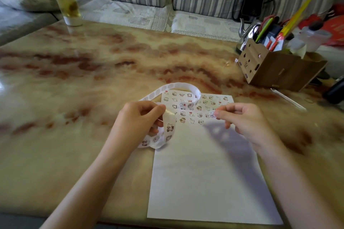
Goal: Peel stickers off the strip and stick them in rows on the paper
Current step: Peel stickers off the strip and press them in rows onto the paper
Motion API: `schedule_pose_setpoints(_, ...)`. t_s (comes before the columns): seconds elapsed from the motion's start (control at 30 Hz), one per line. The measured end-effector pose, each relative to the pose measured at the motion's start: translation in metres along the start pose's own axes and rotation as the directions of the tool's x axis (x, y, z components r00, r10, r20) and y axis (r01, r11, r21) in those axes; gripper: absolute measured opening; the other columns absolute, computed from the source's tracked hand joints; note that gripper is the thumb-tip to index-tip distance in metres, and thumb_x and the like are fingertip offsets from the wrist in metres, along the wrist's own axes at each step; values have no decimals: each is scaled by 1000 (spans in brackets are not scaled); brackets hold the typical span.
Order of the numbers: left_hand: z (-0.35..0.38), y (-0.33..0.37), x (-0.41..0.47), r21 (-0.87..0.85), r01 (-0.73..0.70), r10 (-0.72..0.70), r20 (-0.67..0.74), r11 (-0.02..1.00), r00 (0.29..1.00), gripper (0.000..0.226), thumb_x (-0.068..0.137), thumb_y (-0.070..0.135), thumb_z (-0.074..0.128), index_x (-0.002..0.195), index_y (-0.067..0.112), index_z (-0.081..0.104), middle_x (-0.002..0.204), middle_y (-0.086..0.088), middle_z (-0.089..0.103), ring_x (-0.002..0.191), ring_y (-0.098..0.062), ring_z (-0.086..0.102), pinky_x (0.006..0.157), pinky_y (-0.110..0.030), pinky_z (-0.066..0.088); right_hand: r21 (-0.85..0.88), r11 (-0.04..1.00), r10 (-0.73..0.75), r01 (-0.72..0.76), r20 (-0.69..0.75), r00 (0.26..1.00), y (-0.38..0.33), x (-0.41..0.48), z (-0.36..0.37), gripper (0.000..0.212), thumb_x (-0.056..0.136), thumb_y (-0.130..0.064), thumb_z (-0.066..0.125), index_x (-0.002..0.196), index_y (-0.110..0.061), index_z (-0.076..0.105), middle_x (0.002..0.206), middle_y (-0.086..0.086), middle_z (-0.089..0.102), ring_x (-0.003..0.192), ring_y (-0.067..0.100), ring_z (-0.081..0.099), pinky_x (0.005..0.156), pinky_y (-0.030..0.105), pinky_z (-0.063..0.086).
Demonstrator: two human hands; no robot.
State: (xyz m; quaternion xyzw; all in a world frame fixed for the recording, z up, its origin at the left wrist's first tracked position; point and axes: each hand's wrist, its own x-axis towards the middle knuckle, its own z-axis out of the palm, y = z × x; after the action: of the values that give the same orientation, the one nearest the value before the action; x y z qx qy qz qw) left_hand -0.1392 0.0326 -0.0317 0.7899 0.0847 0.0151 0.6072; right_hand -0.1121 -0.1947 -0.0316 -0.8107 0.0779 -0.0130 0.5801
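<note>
White sticker strip [176, 84] is thin, floppy and near weightless. It loops from the left hand [141, 117] out over the far-left corner of the paper [204, 182], and its other end curls down under the palm. Left hand grips it, fingers curled round the band. Right hand [243, 119] pinches one small sticker [212, 115] between thumb and fingertip, just over the nearer sticker rows at the far end of the sheet. My read: sticker is limp and tacky and will fold on itself, so hold it by the edge only, lay one side down, then press. Sheet lies loose on the glossy marble table [74, 98] and may slide. Strip loop overhangs the filled rows and could snag. Cardboard pen holder [275, 69] far right, kettle [245, 30] behind it, drink glass [68, 3] far left, all well apart from the work.
</note>
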Motion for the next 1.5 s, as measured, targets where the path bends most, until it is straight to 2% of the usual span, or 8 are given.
schedule_pose_setpoints(0.23, 2, 0, 1, -19, -3, 4, 11, 1000, 1000, 21, 89, 24, 62, 73, 17, 74, 64, 3, 73, 55, -9, 64, 55, -12, 51, -108, 993, 41, -44, -32, 999, 14, 13, 2, 6, 78, -10, 74, 73, -11, 72, 67, 0, 69, 36, 0, 43, 42, 8, 34)
schedule_pose_setpoints(0.5, 3, -1, 1, -21, 2, -2, 22, 1000, 1000, 21, 89, 25, 61, 75, 17, 74, 65, 2, 73, 52, -7, 61, 54, -10, 49, -91, 995, 48, -48, 0, 999, 20, 15, 4, 10, 78, -7, 72, 69, -11, 71, 57, -6, 68, 37, 0, 40, 41, 8, 34)
schedule_pose_setpoints(0.73, 1, 0, 1, -1, 4, -3, 19, 1000, 1000, 20, 89, 25, 61, 75, 18, 74, 68, 1, 73, 57, -13, 62, 58, -16, 51, -91, 994, 56, -54, 11, 998, 22, 15, 7, 9, 78, -6, 73, 70, -10, 72, 58, -6, 69, 37, -1, 39, 41, 8, 33)
schedule_pose_setpoints(0.97, 2, 1, 0, 5, -9, 9, 16, 1000, 1000, 22, 89, 25, 61, 73, 18, 74, 66, 1, 73, 54, -11, 61, 57, -16, 50, -99, 995, 33, -33, -5, 999, 21, 13, 8, 13, 77, -5, 72, 66, -11, 71, 66, 1, 70, 37, -1, 40, 42, 8, 34)
schedule_pose_setpoints(1.17, 2, 0, 1, 2, -5, 5, 18, 1000, 1000, 22, 89, 25, 61, 72, 19, 73, 64, 3, 72, 52, -9, 61, 54, -12, 48, -150, 988, 15, -22, -48, 999, 28, 16, 12, 8, 77, -8, 72, 70, -11, 72, 70, 4, 71, 39, -3, 45, 47, 14, 35)
schedule_pose_setpoints(1.3, 2, 0, 1, -2, -3, 3, 26, 1000, 1000, 22, 89, 25, 61, 74, 17, 74, 66, 0, 73, 54, -10, 62, 60, -19, 52, -165, 986, 8, -18, -58, 998, 31, 17, 13, 10, 76, -9, 72, 68, -15, 71, 65, -2, 70, 39, -3, 47, 50, 19, 35)
schedule_pose_setpoints(1.43, 2, -1, 1, 6, 1, -1, 22, 1000, 1000, 22, 89, 27, 61, 73, 19, 74, 65, 4, 73, 53, -8, 62, 59, -16, 50, -196, 980, -50, 36, -71, 996, 37, 18, 16, 11, 75, -10, 72, 67, -17, 70, 62, -6, 68, 55, 3, 54, 56, 23, 39)
schedule_pose_setpoints(1.5, 2, -1, 1, 11, 3, -4, 24, 1000, 1000, 22, 89, 28, 61, 73, 20, 74, 66, 4, 73, 54, -8, 63, 59, -17, 51, -223, 973, -82, 64, -72, 994, 40, 18, 15, 9, 75, -11, 73, 68, -16, 70, 57, -7, 61, 51, 2, 47, 55, 24, 38)
